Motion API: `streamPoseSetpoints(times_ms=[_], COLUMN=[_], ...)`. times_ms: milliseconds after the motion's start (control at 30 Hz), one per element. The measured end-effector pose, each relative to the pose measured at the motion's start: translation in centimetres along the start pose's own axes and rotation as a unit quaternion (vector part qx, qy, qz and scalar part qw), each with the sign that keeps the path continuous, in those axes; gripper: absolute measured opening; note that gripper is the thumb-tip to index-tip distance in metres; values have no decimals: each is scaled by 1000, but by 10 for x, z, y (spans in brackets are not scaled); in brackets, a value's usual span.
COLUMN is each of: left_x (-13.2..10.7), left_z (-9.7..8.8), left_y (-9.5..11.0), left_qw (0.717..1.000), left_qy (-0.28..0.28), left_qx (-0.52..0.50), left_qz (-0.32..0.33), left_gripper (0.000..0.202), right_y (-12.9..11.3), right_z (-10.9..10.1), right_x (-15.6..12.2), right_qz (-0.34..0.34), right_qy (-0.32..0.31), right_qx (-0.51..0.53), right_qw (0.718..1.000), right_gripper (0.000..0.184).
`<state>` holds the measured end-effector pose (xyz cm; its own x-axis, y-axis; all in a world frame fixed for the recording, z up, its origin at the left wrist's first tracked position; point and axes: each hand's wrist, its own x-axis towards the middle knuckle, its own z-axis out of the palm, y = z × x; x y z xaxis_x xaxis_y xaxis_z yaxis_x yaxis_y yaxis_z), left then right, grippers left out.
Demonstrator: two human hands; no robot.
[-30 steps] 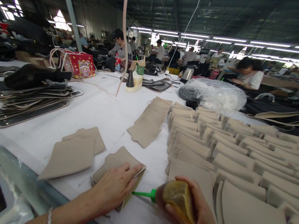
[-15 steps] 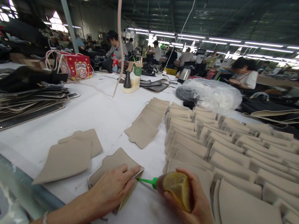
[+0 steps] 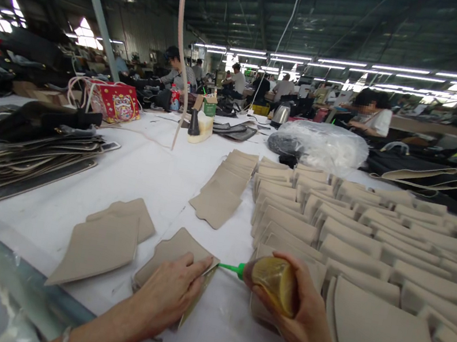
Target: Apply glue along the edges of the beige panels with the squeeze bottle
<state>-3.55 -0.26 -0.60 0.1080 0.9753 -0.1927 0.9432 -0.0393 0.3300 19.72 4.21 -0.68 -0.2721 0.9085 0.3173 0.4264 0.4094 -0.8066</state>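
A squeeze bottle (image 3: pixel 275 283) with amber liquid and a thin green nozzle lies tilted in my right hand (image 3: pixel 305 312), fingers wrapped round its body. The nozzle's tip reaches the right corner of a beige leather-like panel (image 3: pixel 181 245). My left hand (image 3: pixel 174 284) holds this panel down on the white table, its index finger near that corner. Under the panel's right edge a yellowish-brown underside (image 3: pixel 198 300) shows. My left thumb is hidden. Two or more loose beige panels (image 3: pixel 101 249) lie left of my left hand.
Rows of stacked beige panels (image 3: pixel 381 331) fill the right side. An overlapping line of panels (image 3: pixel 219 198) lies ahead. Black strips (image 3: pixel 40 169) are piled at left. Farther back are a red bag (image 3: pixel 115 102), a cut white container (image 3: pixel 201 128) and a clear plastic bag (image 3: pixel 325 143). People work beyond.
The bottle's nozzle tip has moved up and slightly right along the panel's edge to its corner. My left hand stays on the panel almost unmoved.
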Motion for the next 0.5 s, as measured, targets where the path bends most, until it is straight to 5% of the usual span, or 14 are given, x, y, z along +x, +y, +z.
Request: streamPoseSetpoints(times_ms=[500], left_x=[-1], left_z=[0], left_y=[-2], left_qw=[1000], left_qy=[9], left_qx=[-13], left_qz=[2], left_gripper=[44], right_y=[-1], right_z=[3], right_x=[-7], right_qz=[84], right_qy=[-22], right_qx=[59], right_qw=[994], right_gripper=[48])
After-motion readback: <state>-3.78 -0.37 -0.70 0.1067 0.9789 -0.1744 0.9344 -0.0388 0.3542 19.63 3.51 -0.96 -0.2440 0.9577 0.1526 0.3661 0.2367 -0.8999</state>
